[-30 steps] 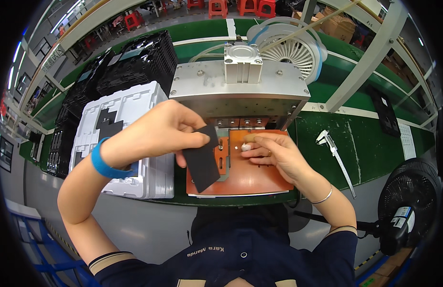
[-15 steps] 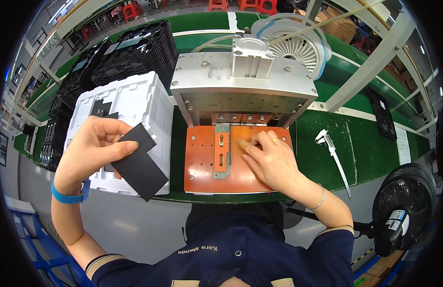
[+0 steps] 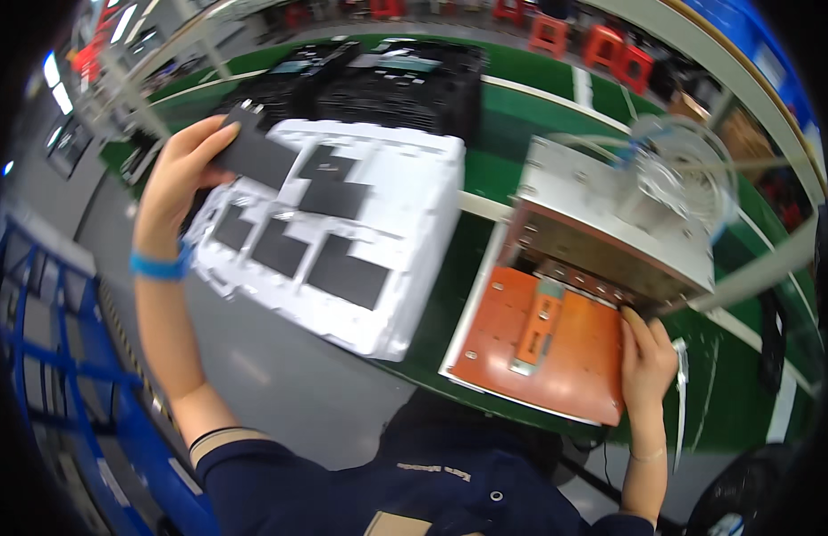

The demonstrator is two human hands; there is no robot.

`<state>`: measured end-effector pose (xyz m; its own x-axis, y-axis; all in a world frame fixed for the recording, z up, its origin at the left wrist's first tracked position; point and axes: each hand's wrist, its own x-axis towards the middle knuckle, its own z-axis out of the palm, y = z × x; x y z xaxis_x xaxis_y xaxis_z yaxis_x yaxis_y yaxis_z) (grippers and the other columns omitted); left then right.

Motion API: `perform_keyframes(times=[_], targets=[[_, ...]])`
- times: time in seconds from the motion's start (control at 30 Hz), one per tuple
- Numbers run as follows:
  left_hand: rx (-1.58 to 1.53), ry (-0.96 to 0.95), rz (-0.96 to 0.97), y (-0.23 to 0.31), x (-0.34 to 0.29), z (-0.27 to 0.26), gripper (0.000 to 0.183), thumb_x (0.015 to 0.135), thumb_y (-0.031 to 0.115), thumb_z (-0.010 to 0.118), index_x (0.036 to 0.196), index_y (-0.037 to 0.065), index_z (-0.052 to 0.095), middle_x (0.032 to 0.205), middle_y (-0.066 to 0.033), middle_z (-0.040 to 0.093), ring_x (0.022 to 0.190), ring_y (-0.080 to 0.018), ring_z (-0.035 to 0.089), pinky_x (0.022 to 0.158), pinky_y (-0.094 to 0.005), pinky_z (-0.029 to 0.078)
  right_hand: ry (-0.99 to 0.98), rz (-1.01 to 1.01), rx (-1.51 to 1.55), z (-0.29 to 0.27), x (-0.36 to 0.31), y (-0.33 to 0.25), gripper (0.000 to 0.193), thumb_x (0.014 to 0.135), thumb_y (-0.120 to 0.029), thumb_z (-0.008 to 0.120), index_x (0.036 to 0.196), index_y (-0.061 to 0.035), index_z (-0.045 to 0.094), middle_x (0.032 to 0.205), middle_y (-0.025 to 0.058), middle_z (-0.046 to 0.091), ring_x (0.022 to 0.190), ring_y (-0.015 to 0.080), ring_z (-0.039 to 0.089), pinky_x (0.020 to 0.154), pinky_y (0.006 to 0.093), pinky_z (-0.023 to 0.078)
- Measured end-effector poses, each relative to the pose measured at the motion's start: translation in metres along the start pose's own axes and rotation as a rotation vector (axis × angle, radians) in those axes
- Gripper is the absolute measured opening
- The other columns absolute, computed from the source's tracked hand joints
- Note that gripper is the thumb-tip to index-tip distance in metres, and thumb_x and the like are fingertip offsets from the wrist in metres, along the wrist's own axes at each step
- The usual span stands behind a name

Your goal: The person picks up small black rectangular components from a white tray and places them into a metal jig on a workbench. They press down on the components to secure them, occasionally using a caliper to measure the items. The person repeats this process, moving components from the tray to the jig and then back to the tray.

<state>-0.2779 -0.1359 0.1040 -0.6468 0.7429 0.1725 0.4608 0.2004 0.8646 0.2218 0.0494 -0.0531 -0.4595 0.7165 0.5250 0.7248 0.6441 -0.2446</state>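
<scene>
Between the thumb and fingers of my left hand (image 3: pixel 183 170), raised at the left, is a flat black notched sheet (image 3: pixel 262 159). It is over the far left part of a stack of white moulded trays (image 3: pixel 409 201). Several similar black pieces (image 3: pixel 347 272) lie in the top tray's recesses. My right hand (image 3: pixel 648 353) rests at the right edge of the orange base plate (image 3: pixel 584 357) of a metal press (image 3: pixel 601 196), fingers extended and nothing seen in them. An orange slotted locating block (image 3: pixel 536 330) is fixed on that plate.
Stacks of black trays (image 3: pixel 405 94) stand behind the white ones. Beyond my right hand lies a caliper (image 3: pixel 682 393) on the green table (image 3: pixel 472 255). A round white fan (image 3: pixel 700 179) is behind the press, and a dark fan (image 3: pixel 744 500) stands at the lower right.
The view has swung left. My left hand has carried the black sheet out over the white trays. My right hand has moved from the middle of the orange plate to its right edge.
</scene>
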Motion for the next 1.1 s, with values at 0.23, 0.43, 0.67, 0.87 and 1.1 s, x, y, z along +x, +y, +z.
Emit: perform_keyframes(times=[0.23, 0.43, 0.67, 0.87, 1.1], targets=[[-0.035, 0.198, -0.215, -0.097, 0.088, -0.033, 0.041, 0.092, 0.031, 0.071, 0.123, 0.007, 0.064, 0.080, 0.0067, 0.061, 0.060, -0.0003, 0.054, 0.051, -0.0150, 0.045, 0.164, -0.341, 0.324, -0.009, 0.029, -0.067, 0.026, 0.068, 0.002, 0.080, 0.092, -0.0041, 0.074, 0.070, 0.0064, 0.055, 0.058, 0.0205, 0.054, 0.051, 0.0309, 0.043], [0.491, 0.132, -0.172, -0.125, 0.099, 0.000, 0.033, 0.082, 0.035, 0.077, 0.098, 0.006, 0.076, 0.060, -0.0014, 0.061, 0.063, -0.0123, 0.062, 0.054, -0.0288, 0.046, -0.033, -0.703, 0.557, 0.028, 0.107, -0.183, 0.037, 0.076, -0.015, 0.077, 0.109, -0.0048, 0.066, 0.099, 0.0083, 0.061, 0.092, 0.0268, 0.061, 0.074, 0.0349, 0.051], [0.665, 0.267, 0.483, -0.116, 0.070, 0.015, 0.023, 0.089, 0.025, 0.070, 0.099, 0.006, 0.074, 0.099, -0.0107, 0.069, 0.096, -0.0292, 0.064, 0.082, -0.0387, 0.050, -0.128, -0.631, 0.514, 0.127, 0.140, -0.266, 0.039, 0.081, -0.023, 0.075, 0.112, -0.0027, 0.062, 0.114, 0.0144, 0.062, 0.109, 0.0311, 0.057, 0.090, 0.0405, 0.047], [0.449, -0.180, 0.354, -0.135, 0.058, 0.016, 0.042, 0.106, 0.031, 0.043, 0.116, 0.002, 0.070, 0.121, -0.0154, 0.069, 0.130, -0.0311, 0.052, 0.108, -0.0365, 0.039, -0.293, -0.440, 0.666, 0.131, 0.142, -0.282, 0.031, 0.081, -0.017, 0.075, 0.107, -0.0059, 0.065, 0.108, 0.0142, 0.065, 0.104, 0.0350, 0.056, 0.093, 0.0431, 0.045], [0.346, -0.040, 0.505, -0.136, 0.082, 0.024, 0.044, 0.107, 0.028, 0.038, 0.117, -0.001, 0.069, 0.123, -0.0173, 0.067, 0.129, -0.0311, 0.053, 0.110, -0.0392, 0.036, -0.069, -0.441, 0.987, 0.111, 0.158, -0.249, 0.019, 0.073, 0.004, 0.071, 0.090, -0.0027, 0.063, 0.089, 0.0138, 0.065, 0.086, 0.0362, 0.064, 0.077, 0.0415, 0.051]])
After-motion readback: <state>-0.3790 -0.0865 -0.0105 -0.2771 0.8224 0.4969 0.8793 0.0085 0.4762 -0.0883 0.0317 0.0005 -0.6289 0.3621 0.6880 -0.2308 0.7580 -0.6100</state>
